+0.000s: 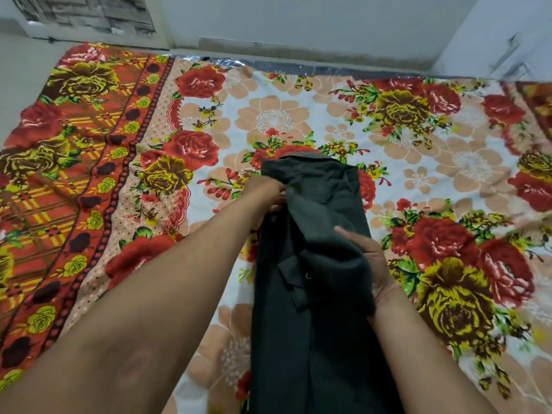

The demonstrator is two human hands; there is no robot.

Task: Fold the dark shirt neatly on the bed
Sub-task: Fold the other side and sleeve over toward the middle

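The dark shirt (313, 279) lies as a long narrow strip down the middle of the bed, from the near edge to about the centre, its sides folded in. My left hand (265, 194) grips the cloth at the shirt's left edge near the far end, fingers partly hidden in the fabric. On the right side, my right hand (366, 258) holds the shirt with the thumb on top and the fingers tucked under a raised fold. The far end of the shirt bunches up between both hands.
The bed is covered by a floral sheet (418, 144) with red and yellow roses and an orange patterned border (59, 174) on the left. A pale wall (298, 22) runs along the bed's far edge.
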